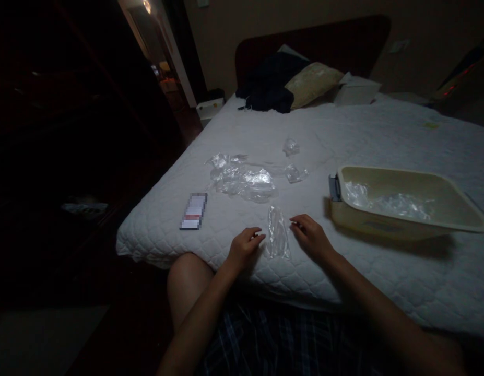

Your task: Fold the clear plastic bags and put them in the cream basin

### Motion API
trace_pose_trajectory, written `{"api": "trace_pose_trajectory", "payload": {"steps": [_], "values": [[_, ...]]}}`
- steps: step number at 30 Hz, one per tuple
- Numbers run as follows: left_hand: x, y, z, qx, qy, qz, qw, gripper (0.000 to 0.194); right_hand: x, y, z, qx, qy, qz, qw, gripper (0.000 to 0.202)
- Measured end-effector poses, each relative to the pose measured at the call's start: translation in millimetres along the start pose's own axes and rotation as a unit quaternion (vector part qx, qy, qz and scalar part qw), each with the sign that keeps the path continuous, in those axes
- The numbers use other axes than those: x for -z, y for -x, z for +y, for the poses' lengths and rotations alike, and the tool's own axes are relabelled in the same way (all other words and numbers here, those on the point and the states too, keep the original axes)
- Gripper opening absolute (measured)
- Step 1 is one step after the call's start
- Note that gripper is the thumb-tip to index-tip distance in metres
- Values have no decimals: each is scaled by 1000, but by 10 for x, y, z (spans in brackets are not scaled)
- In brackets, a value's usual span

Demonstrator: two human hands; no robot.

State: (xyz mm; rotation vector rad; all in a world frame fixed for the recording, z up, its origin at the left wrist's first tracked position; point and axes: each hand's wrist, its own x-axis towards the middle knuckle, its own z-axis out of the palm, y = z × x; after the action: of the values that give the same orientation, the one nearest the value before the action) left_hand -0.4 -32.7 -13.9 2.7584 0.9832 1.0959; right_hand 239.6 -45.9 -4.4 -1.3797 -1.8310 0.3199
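Note:
A clear plastic bag (278,233), folded into a narrow strip, lies on the white quilted bed cover (304,279) in front of me. Just left of the strip is my left hand (245,248), fingers curved and apart, holding nothing. On the other side, my right hand (310,235) hovers by the bag's upper right edge, its fingers loosely bent with nothing visible between them. Beyond the hands, several crumpled clear plastic bags (245,180) are spread over the cover. A small crumpled one (291,147) lies farther back.
A cream plastic bin (386,230) with clear plastic bags inside stands on the right. To the left lies a phone (193,211) near the bed's edge. Dark clothing (269,83), a patterned pillow (314,83) and a white box (357,90) are by the headboard.

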Motion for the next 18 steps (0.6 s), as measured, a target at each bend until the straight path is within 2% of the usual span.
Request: {"api": "trace_pose_trajectory", "payload": {"steps": [3,7,11,18], "values": [[-71,-84,-58,-47,-33,-4,998,26,42,106,-18,82,61,-44,994,27],[-204,-112,-85,-89,-23,-48,995,27,11,200,6,146,112,-98,978,34],[-285,-91,-89,-62,8,-64,996,26,-20,219,-3,131,115,-115,978,35],[-281,-137,-49,-20,33,-66,997,22,-59,181,1,101,78,-121,984,30]]}}
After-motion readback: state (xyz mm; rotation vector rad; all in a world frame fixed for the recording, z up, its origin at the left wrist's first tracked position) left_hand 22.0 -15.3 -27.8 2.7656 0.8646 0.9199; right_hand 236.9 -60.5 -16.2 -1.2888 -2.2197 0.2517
